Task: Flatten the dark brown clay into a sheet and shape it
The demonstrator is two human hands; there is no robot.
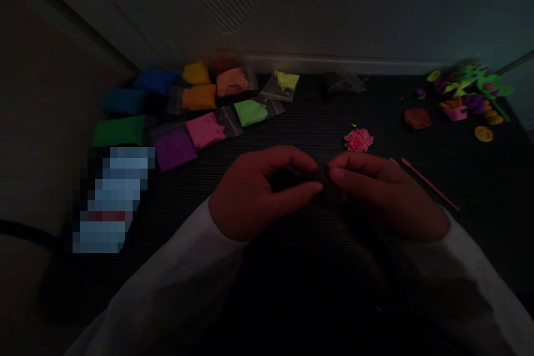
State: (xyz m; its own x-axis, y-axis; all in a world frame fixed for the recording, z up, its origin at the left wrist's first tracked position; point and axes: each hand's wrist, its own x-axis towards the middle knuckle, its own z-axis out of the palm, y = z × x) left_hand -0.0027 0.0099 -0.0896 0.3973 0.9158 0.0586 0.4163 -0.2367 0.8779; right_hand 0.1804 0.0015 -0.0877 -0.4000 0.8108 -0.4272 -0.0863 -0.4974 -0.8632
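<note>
My left hand is in the middle, its thumb and forefinger closed around a small dark piece, seemingly black modelling clay; the dim light hides its exact shape. My right hand pinches the same piece from the other side, fingertips almost meeting those of the left. Just beyond the fingers lies a pink flower cluster with bits of green. Two pink modelling sticks lie beside my right hand, one stick in plain sight and the other mostly covered by the hand.
Bags of coloured clay, such as a purple one and a light green one, line the left and back. A dark bag lies behind. Brown clay and clay flowers are at right, a phone at left.
</note>
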